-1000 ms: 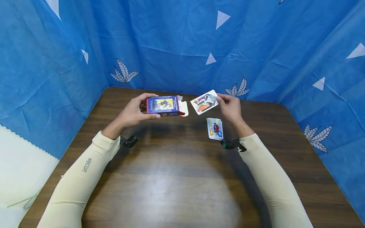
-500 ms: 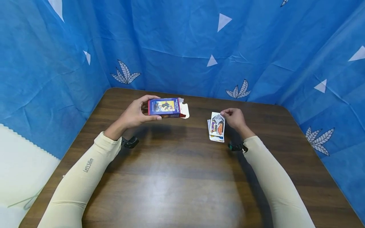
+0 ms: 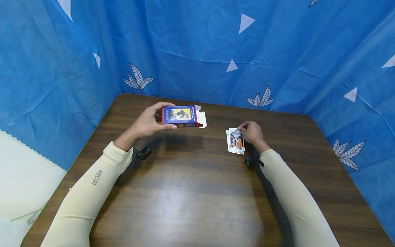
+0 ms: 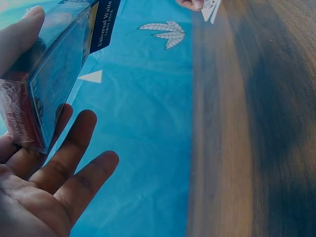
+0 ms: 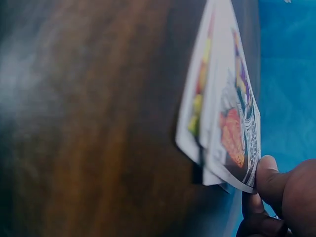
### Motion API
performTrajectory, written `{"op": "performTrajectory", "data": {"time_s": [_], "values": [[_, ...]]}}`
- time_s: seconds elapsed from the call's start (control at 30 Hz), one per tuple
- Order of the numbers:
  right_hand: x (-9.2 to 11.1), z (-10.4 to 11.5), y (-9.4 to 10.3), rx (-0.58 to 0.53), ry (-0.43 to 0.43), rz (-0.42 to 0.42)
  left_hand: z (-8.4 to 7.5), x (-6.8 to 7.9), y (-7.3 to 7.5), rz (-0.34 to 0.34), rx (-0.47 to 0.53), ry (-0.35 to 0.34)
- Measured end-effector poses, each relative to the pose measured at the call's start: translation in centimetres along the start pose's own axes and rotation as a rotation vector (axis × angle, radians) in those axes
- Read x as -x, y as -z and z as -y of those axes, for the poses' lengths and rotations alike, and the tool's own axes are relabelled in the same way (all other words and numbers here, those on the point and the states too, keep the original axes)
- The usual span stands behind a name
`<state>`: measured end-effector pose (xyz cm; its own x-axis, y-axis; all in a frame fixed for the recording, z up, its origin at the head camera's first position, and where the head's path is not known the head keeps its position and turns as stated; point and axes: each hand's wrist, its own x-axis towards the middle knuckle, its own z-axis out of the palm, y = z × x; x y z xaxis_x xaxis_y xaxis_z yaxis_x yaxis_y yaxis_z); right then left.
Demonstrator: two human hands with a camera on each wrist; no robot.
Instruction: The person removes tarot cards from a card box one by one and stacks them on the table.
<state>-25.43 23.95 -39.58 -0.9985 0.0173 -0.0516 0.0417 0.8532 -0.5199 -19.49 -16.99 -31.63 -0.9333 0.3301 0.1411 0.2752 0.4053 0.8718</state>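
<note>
1. Blue tarot box, end flap out, is gripped above the counter in the left hand.
2. Right hand pinches one illustrated card by its corner, over a small card stack on the counter.

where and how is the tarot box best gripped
Probably across the two long narrow sides of the tarot box, near its closed end, coming from the person's left. The box is a flat oblong pointing sideways, and its open white flap is at the right, so this hold, as the left hand has it, leaves the opening free.
</note>
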Motion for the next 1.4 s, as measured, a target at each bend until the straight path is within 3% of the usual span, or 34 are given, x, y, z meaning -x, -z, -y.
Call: {"op": "performTrajectory", "data": {"time_s": [0.33, 0.5, 0.57, 0.67, 0.77, 0.83, 0.93, 1.03, 1.2, 1.4], "values": [[0.3, 0.5, -0.2, 0.058, -0.032, 0.049, -0.1, 0.0, 0.1, 0.003, 0.006, 0.003], [0.8, 1.5, -0.2, 0.047, -0.007, -0.011, -0.3, 0.1, 0.0, 0.005, 0.013, -0.001], [1.4, 2.8, -0.1, -0.056, 0.040, -0.040, -0.3, 0.1, 0.0, 0.007, 0.010, 0.000], [2.6, 6.3, 0.2, -0.327, 0.151, -0.047, -0.4, 0.1, 0.1, 0.003, 0.006, 0.005], [4.0, 10.3, 0.8, -0.567, 0.258, 0.002, -0.5, 0.2, 0.2, -0.003, 0.000, 0.006], [4.8, 12.4, 1.0, -0.636, 0.302, 0.063, -0.5, 0.2, 0.2, -0.005, -0.005, 0.001], [5.5, 14.3, 0.9, -0.616, 0.317, 0.159, -0.3, 0.2, 0.1, 0.000, 0.003, -0.013], [5.8, 15.1, 0.6, -0.556, 0.277, 0.227, -0.2, 0.2, -0.1, 0.010, 0.019, -0.024], [6.0, 15.5, -0.1, -0.525, 0.195, 0.267, -0.2, 0.1, -0.3, 0.014, 0.023, -0.028], [6.0, 15.7, -0.5, -0.515, 0.188, 0.285, -0.4, 0.2, -0.4, 0.010, 0.015, -0.021]]}}
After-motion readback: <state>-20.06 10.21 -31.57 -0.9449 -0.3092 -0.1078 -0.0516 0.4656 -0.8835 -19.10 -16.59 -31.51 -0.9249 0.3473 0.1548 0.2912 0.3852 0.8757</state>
